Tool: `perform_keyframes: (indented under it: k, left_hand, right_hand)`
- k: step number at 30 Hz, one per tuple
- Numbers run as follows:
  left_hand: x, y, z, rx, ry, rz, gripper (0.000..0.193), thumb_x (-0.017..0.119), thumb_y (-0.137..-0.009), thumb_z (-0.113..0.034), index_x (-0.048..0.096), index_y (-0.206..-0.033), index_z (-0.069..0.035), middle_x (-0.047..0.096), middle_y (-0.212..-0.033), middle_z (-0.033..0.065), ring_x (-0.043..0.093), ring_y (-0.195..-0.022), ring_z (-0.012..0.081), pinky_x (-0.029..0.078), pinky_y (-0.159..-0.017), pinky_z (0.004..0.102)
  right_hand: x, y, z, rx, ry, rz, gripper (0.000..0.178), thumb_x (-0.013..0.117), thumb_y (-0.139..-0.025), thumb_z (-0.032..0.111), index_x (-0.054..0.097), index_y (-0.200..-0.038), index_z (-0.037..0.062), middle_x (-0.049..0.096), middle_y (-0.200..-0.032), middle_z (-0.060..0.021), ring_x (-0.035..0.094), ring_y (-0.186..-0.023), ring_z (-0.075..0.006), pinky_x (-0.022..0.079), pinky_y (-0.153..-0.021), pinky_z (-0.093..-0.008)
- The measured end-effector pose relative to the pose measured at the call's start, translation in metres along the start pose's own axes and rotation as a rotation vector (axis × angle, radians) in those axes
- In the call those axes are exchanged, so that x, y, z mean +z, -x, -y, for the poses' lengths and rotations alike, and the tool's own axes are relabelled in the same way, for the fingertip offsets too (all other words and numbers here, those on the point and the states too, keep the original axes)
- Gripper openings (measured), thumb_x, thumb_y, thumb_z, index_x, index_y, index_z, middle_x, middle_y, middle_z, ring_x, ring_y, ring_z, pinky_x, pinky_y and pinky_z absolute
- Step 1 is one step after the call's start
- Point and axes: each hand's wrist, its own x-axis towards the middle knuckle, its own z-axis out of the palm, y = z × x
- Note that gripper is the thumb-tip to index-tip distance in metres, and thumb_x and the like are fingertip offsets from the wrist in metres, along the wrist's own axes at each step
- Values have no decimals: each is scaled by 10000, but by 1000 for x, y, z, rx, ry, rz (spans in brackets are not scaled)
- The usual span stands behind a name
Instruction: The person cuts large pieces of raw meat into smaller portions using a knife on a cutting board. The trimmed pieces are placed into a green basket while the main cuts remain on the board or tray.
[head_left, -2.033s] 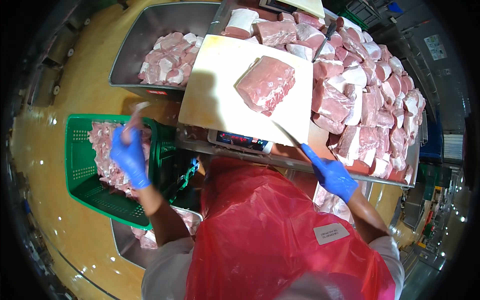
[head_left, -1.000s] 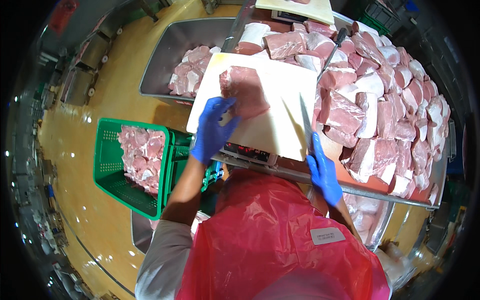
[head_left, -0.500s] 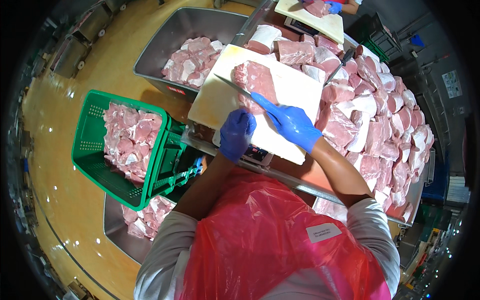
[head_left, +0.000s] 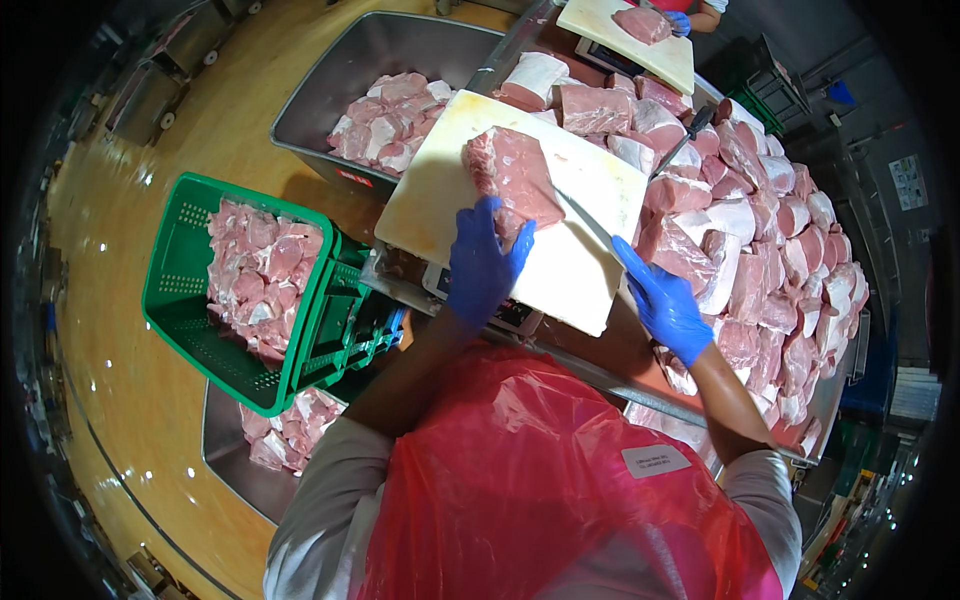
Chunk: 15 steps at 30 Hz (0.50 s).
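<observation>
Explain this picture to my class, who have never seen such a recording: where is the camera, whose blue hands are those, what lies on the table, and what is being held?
The camera sits on a person's head and looks down through a wide lens, so straight edges bend. The two blue-gloved hands are that person's own. The left hand rests on a slab of raw meat lying on a white cutting board. The right hand holds a knife, its blade against the slab. To the right, the table is piled with meat pieces. On the left stand a green crate and a metal tub, both holding cut meat. At the top edge, another person works at a second board.
</observation>
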Motion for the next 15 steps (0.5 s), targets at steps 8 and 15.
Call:
perform_keyframes:
  k: [8,15]
  left_hand:
    - [-20,-22,38,-306,385,-11,299,766,-804,-162,549,-971,-42,561,-751,128,607,-709,296,498,-649,408]
    - [0,-17,22,-77,235,-117,292,828,-747,-162,616,-890,-20,642,-738,50,592,-626,114,522,-616,297]
  right_hand:
    - [47,-85,75,-39,-164,-246,688,583,-950,137,325,-1576,261,630,-761,-178,620,-621,-369,515,-605,-490]
    - [24,-124,86,-14,-124,-128,773,596,-917,138,256,-1596,286,643,-767,-192,651,-657,-374,514,-591,-491]
